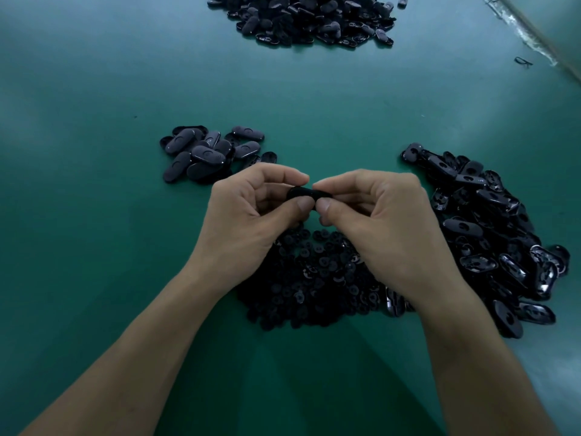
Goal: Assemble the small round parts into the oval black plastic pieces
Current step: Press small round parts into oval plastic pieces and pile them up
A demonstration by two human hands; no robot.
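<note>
Head | both hands (309, 212) pinch oval piece (309, 194) | long axis left-right

A green table (94, 215) carries heaps of oval pieces (490, 234) and round parts (314, 278).

One oval black piece (309, 196) up off the table, level, pinched at both ends; round part seated in it or not, can't tell. Small round parts (314, 278): dark heap, near centre. Loose ovals (490, 234) heaped right, several hollow-side up; smaller cluster (204, 154) left, smooth backs up; big pile (314, 20) far
</note>
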